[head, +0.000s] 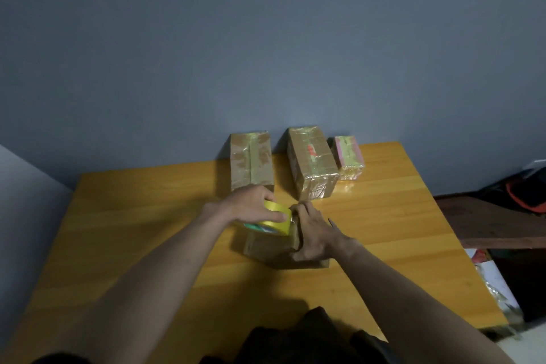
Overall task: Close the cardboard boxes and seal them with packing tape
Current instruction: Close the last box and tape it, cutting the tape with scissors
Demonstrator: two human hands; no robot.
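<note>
box in work (267, 248) centre frame on desk (133, 216), under both hands | left hand (251, 205) fingers curled round yellow tape roll (276, 217) | right hand (313, 233) grips box's right edge, fingertips at tape end | judged: light, stiff-sided; brace by edges; tape film clingy

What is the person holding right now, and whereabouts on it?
The left hand grips the yellow tape roll around its outer rim. The right hand rests on the cardboard box, fingertips at the tape's loose end.
</note>
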